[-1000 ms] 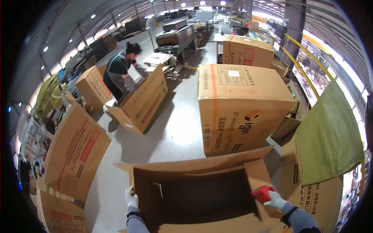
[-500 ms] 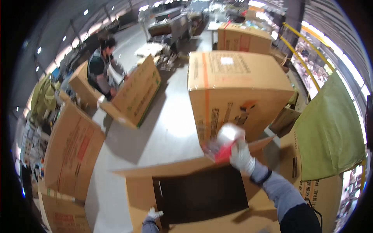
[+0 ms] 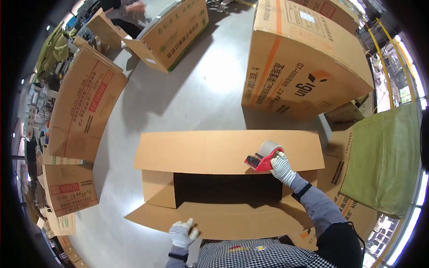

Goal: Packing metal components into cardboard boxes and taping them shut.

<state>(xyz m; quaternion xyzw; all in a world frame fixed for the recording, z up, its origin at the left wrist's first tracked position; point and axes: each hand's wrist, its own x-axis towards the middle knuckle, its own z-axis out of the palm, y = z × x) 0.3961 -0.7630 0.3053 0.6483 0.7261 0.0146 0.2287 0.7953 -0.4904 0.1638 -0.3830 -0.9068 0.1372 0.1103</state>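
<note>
My right hand (image 3: 282, 169), in a white striped glove, grips a red tape dispenser (image 3: 266, 161) with a roll of tape (image 3: 271, 148) on it. The dispenser is over the far flap of an open cardboard box (image 3: 201, 152) in front of me. The box's long flaps are folded outward and its inside is dark. At the near flap (image 3: 232, 219), left of centre, is my gloved left hand (image 3: 181, 234). Its fingers are apart with nothing between them, and whether they touch the cardboard I cannot tell.
A large taped carton (image 3: 308, 67) stands at the far right. Upright cartons (image 3: 85, 107) line the left. Beyond, a person handles an open carton (image 3: 178, 35), only partly in view. A green cloth (image 3: 382, 161) hangs over cardboard on the right.
The view has tilted down. The box's near flap now lies outward and in full view. My right hand still holds the tape dispenser above the far flap; my left hand is now by the near flap.
</note>
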